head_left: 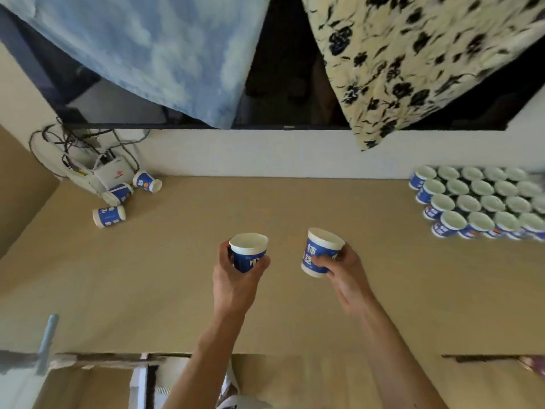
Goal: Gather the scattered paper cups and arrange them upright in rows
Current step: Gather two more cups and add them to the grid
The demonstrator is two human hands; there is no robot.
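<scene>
Both bare forearms are extended toward 12 o'clock. The left hand is curled, fingers closed around a cup; the right hand likewise grips another cup.

I'm looking down at a tan cardboard-covered surface, most of the middle bare. At the far right corner, upright paper cups stand packed in four rows against the wall. Over at the far left corner, three blue-and-white cups lie on their sides: one beside a white router with tangled cables, another touching it, the third nearer me.
</scene>
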